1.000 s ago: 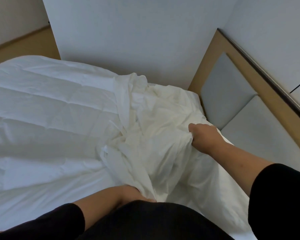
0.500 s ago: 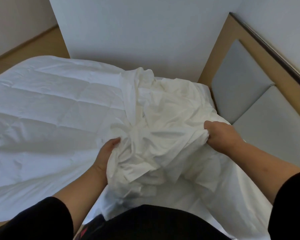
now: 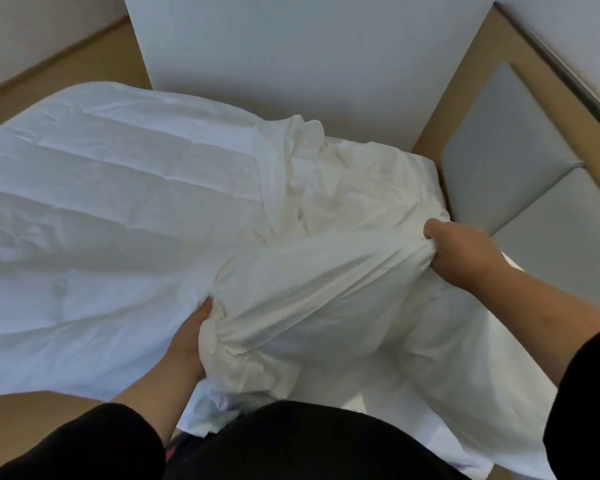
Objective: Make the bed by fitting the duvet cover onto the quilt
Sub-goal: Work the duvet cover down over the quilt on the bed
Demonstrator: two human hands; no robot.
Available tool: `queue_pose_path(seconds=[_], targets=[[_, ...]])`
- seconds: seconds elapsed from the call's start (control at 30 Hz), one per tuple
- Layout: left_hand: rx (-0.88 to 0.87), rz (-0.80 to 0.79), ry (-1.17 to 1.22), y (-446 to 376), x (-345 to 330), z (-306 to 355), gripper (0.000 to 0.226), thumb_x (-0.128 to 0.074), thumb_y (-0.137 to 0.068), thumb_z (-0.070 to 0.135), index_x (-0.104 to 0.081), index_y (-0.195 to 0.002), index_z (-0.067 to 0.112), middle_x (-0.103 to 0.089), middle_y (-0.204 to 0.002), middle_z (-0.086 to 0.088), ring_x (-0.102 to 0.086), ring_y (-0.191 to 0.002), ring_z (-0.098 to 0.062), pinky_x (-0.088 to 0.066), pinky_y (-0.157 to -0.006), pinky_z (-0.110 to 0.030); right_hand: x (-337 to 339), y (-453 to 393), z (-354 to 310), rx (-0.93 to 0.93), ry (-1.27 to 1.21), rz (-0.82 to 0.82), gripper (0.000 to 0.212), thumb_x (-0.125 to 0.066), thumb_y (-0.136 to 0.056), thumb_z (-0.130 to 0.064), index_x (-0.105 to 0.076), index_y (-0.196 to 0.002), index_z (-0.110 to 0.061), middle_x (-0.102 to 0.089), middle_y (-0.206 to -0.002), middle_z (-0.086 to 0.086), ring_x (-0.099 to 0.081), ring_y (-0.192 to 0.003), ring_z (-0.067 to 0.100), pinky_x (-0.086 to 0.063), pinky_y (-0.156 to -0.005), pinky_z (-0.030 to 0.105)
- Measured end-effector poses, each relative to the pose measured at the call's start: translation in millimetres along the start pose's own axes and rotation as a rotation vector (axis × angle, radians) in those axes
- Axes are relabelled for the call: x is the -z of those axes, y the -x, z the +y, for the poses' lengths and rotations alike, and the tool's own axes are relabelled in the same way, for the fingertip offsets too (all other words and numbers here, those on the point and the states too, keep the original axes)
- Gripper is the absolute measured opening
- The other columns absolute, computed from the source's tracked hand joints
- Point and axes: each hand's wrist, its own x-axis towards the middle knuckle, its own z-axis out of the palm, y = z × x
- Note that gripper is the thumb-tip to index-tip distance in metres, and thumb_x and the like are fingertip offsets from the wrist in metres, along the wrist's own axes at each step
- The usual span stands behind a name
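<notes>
Progress: early — duvet cover (image 3: 326, 271) bunching mid-frame, quilt (image 3: 118, 209) lying uncovered at left | left hand (image 3: 191, 337), right hand (image 3: 465, 251) both clenching cover fabric — fitting remaining

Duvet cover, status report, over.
Both hands gripping cover: left hand bunched end, right hand other end. Quilt spread, uncovered. Nothing in the way.

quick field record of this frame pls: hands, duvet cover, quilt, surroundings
left hand: grips a bunched fold of the duvet cover from its left side
right hand: grips gathered cover fabric at its right end
duvet cover: cream, crumpled, stretched between both hands, rest heaped on the bed
quilt: white, quilted in channels, spread flat, left of the cover
headboard: grey padded panels in a tan frame, at right
cover fitted: not yet
</notes>
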Motion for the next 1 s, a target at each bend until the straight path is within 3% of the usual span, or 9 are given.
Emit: queue_pose_path(seconds=[0.1,0.2,0.3,0.47,0.6,0.67,0.77,0.87,1.0], targets=[[0.008,0.039,0.080,-3,-7,31,0.047,-0.049,-0.098,0.050,-0.062,-0.131,0.018,-0.065,-0.133,-0.009,-0.059,-0.117,-0.031,-0.044,-0.097,-0.043,-22,11,-1,-0.103,0.049,0.052,0.021,-0.055,-0.086,-0.021,-0.048,-0.105,-0.021,-0.060,-0.095,0.003,-0.054,-0.083,0.031,-0.040,-0.077,0.041],[0.047,0.006,0.040,6,-26,44,0.040,-0.045,-0.104,0.045,-0.065,-0.120,0.014,-0.077,-0.101,-0.010,-0.063,-0.104,-0.031,-0.047,-0.080,-0.041,-44,20,-33,-0.256,0.044,0.029,0.066,-0.058,-0.082,-0.020,-0.030,-0.142,-0.025,-0.045,-0.131,0.007,-0.044,-0.122,0.033,-0.031,-0.104,0.062],[0.091,-0.004,0.043,22,-45,41,0.035,-0.046,-0.105,0.037,-0.064,-0.119,0.009,-0.078,-0.088,-0.014,-0.062,-0.098,-0.033,-0.046,-0.074,-0.043,-71,31,-105,0.024,-0.148,0.059,0.092,-0.071,-0.079,-0.038,-0.018,-0.154,-0.026,-0.029,-0.157,0.009,-0.026,-0.144,0.031,-0.012,-0.110,0.075],[0.221,-0.054,0.094,19,-39,51,0.045,-0.049,-0.105,0.034,-0.058,-0.135,0.002,-0.067,-0.123,-0.024,-0.055,-0.122,-0.039,-0.043,-0.104,-0.047,-111,39,-210,0.446,-0.134,0.137,0.108,-0.078,-0.071,-0.054,-0.021,-0.156,-0.021,-0.037,-0.157,0.015,-0.037,-0.145,0.032,-0.012,-0.112,0.075],[0.217,-0.086,-0.053,14,-21,59,0.041,-0.066,-0.095,0.027,-0.065,-0.131,0.008,-0.069,-0.125,-0.017,-0.063,-0.119,-0.035,-0.049,-0.101,-0.045,-115,17,-232,0.374,-0.094,0.073,0.086,-0.064,-0.079,-0.013,-0.025,-0.156,-0.018,-0.056,-0.133,0.011,-0.056,-0.121,0.031,-0.024,-0.118,0.056],[0.164,-0.041,-0.177,13,-6,62,0.037,-0.073,-0.090,0.025,-0.069,-0.123,0.008,-0.073,-0.117,-0.016,-0.070,-0.105,-0.033,-0.056,-0.086,-0.042,-103,4,-238,0.325,-0.151,-0.070,0.062,-0.052,-0.089,-0.011,-0.036,-0.148,-0.019,-0.060,-0.121,0.006,-0.059,-0.104,0.027,-0.047,-0.096,0.040],[0.136,-0.115,-0.489,20,17,70,0.038,-0.076,-0.087,0.021,-0.069,-0.123,0.008,-0.075,-0.112,-0.012,-0.073,-0.099,-0.028,-0.057,-0.082,-0.038,-83,-12,-246,0.340,-0.138,-0.090,0.035,-0.051,-0.090,-0.013,-0.047,-0.124,-0.018,-0.061,-0.108,0.004,-0.059,-0.090,0.026,-0.050,-0.074,0.037],[0.145,-0.245,-0.982,21,36,76,0.034,-0.085,-0.078,0.018,-0.072,-0.109,0.020,-0.077,-0.104,0.004,-0.072,-0.097,-0.013,-0.055,-0.081,-0.024,-68,-20,-247,0.374,-0.109,-0.083,0.026,-0.052,-0.091,-0.016,-0.049,-0.116,-0.019,-0.062,-0.100,0.002,-0.059,-0.083,0.024,-0.052,-0.073,0.037],[0.009,-0.098,-1.386,-4,58,103,0.045,-0.078,-0.058,0.020,-0.069,-0.100,0.008,-0.072,-0.104,-0.013,-0.068,-0.092,-0.027,-0.054,-0.079,-0.034,-48,-24,-247,0.405,0.000,-0.092,0.032,-0.055,-0.088,-0.014,-0.057,-0.119,-0.023,-0.064,-0.105,-0.001,-0.061,-0.094,0.023,-0.051,-0.078,0.035]])
